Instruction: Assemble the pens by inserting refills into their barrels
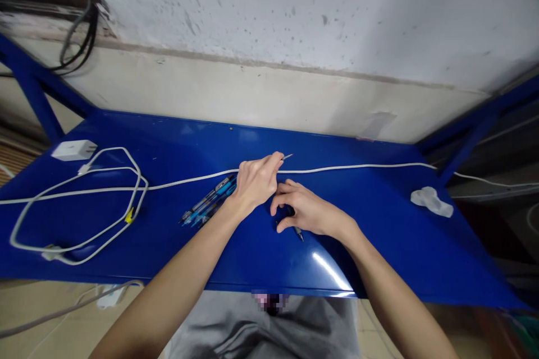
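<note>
My left hand [257, 180] is closed, its fingers pinching a thin pen refill [288, 156] whose pointed end sticks out past the fingertips. The rest of the refill is hidden by the hand. Beside and partly behind that wrist lie several blue and clear pens [209, 202] in a loose bundle. My right hand [310, 208] is low over the blue table, fingers curved and thumb apart from them, with a gap between. Below its thumb shows the tip of a dark pen part [299, 233], mostly covered by the hand; I cannot tell whether they touch.
A white cable [345, 168] crosses the blue table [261, 261] behind my hands. On the left lie a coiled white cable [141, 185] with a yellow tag and a white charger [74, 150]. A crumpled white piece [432, 202] lies right. A wall stands behind.
</note>
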